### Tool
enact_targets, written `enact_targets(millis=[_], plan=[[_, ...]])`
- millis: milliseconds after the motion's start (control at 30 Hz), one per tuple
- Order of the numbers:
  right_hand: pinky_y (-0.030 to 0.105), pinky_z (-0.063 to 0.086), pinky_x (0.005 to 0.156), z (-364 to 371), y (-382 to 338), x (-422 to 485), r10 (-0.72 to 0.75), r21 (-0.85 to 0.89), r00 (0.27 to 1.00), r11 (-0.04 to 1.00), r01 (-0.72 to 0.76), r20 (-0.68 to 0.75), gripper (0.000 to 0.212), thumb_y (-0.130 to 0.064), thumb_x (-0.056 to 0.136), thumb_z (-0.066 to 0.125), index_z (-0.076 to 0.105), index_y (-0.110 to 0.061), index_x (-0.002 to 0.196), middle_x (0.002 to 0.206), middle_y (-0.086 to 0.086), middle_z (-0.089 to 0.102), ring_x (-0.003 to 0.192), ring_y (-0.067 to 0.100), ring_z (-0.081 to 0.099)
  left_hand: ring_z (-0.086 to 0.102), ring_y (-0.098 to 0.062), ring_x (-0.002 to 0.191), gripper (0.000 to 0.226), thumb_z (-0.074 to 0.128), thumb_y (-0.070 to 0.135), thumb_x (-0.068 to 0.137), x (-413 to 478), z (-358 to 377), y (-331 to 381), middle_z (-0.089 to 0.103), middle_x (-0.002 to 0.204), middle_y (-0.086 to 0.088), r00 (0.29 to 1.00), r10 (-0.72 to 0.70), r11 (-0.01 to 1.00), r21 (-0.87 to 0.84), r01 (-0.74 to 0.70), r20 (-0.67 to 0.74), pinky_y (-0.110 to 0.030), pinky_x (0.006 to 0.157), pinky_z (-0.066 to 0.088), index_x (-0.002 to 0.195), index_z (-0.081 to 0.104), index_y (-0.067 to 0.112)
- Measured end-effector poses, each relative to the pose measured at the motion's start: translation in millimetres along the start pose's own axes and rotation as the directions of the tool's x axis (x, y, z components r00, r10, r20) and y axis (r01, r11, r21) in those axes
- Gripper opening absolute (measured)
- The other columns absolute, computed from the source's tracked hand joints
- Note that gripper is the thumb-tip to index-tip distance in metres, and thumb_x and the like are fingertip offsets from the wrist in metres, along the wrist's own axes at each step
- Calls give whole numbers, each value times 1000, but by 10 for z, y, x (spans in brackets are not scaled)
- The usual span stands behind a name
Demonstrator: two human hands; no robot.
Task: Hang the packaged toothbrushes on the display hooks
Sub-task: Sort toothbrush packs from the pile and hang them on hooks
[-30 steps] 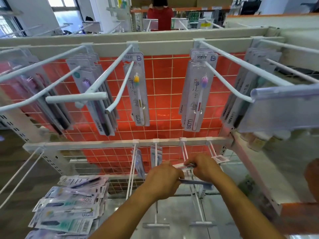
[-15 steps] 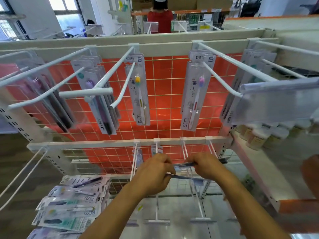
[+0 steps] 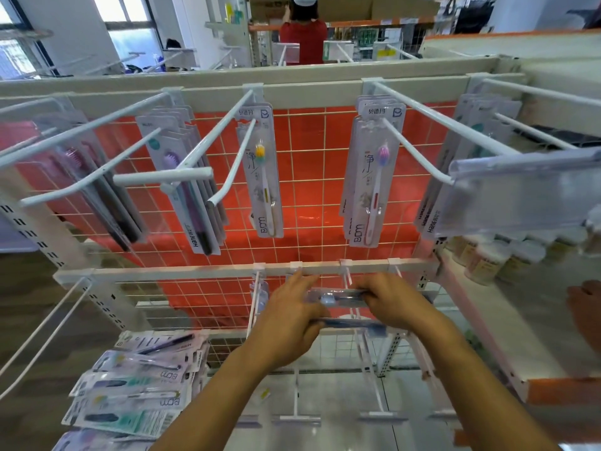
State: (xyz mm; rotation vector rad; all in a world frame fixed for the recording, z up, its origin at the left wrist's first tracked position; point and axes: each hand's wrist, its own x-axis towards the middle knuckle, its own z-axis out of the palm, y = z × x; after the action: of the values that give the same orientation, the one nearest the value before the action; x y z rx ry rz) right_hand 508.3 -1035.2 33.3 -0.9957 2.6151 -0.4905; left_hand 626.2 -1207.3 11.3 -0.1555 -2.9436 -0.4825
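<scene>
Lower hooks (image 3: pixel 295 395) sat close together under the rail (image 3: pixel 162 273). Left hand (image 3: pixel 286 320) and right hand (image 3: pixel 396 307) were in among the wires with a package (image 3: pixel 338 294) held crosswise, so sideways room was tight. Upper hooks (image 3: pixel 439 117) jutted out overhead. Clear tag holder (image 3: pixel 520 196) blocked upper right. Open lane ran between the two middle upper hooks, in front of the orange grid (image 3: pixel 312 190). Package pile (image 3: pixel 140 379) filled lower left, and a shelf (image 3: pixel 520 320) walled the right.

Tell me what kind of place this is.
Probably a shop aisle, perhaps a mock one: rows of hooks carrying packaged toothbrushes, a clear price-tag holder, and bottles shelved at right.
</scene>
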Motion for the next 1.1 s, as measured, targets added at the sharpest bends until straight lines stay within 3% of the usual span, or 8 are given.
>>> enact_targets(millis=[100, 200, 267, 333, 467, 700, 967, 1100], plan=[[25, 39, 65, -96, 67, -46, 36, 70, 999, 997, -36, -7, 21, -12, 97, 47, 63, -23, 90, 83, -5, 59, 79, 13, 54, 20, -21, 148, 18, 62, 32, 92, -37, 10, -122, 20, 161, 1, 997, 15, 999, -28, -17, -70, -42, 116, 30, 107, 72, 31], [27, 36, 59, -162, 91, -100, 80, 258, 994, 964, -60, -70, 29, -8, 96, 47, 57, -25, 75, 73, -3, 55, 71, 16, 51, 54, -13, 122, 17, 63, 26, 91, -66, 1, -225, 32, 156, 0, 997, -6, 997, -83, -1, -81, -15, 95, 42, 105, 74, 25], [27, 38, 61, -177, 88, -118, 128, 446, 982, 894, -53, -139, 28, -8, 97, 47, 60, -24, 79, 75, -3, 58, 72, 15, 53, 60, -8, 108, 19, 61, 23, 93, -75, 3, -291, 55, 136, 6, 1000, -13, 990, -143, 10, -20, -8, 83, 42, 106, 73, 23], [27, 43, 65, -178, 61, -127, 188, 612, 967, 790, -44, -173, 24, -10, 99, 47, 64, -21, 86, 83, -1, 64, 78, 16, 59, 61, -2, 93, 18, 60, 20, 93, -83, 17, -331, 70, 104, 9, 1000, -10, 975, -221, 12, 10, -14, 78, 49, 104, 73, 21], [26, 50, 67, -169, -18, -129, 272, 833, 947, 553, -7, -173, 25, -12, 101, 45, 68, -16, 92, 90, 3, 69, 81, 17, 64, 55, 0, 68, 16, 57, 20, 96, -105, 26, -334, 61, 71, 15, 993, -116, 922, -369, 119, 30, -11, 58, 39, 99, 72, 19], [39, 52, 79, -100, -104, -97, 335, 978, 933, 197, 67, -131, 25, -12, 100, 45, 66, -15, 88, 75, 1, 68, 76, 20, 62, 57, 1, 67, 15, 57, 22, 95, -111, 58, -284, 64, 75, 10, 980, -190, 810, -556, 186, 51, -10, 59, 42, 97, 72, 22], [34, 54, 80, -50, -133, -59, 331, 992, 935, 51, 114, -125, 20, -15, 101, 45, 65, -12, 103, 82, 0, 73, 76, 13, 68, 65, -3, 75, 21, 61, 11, 94, -157, 47, -259, 72, 82, 13, 949, -304, 665, -695, 273, 82, -20, 67, 54, 90, 72, 28], [39, 52, 83, -44, -170, -58, 323, 992, 938, 2, 129, -123, 26, -15, 102, 42, 67, -13, 94, 78, 0, 73, 75, 14, 68, 67, -8, 82, 17, 59, 10, 94, -167, 56, -220, 72, 87, 10, 911, -398, 503, -804, 318, 111, -21, 69, 55, 93, 72, 22]])
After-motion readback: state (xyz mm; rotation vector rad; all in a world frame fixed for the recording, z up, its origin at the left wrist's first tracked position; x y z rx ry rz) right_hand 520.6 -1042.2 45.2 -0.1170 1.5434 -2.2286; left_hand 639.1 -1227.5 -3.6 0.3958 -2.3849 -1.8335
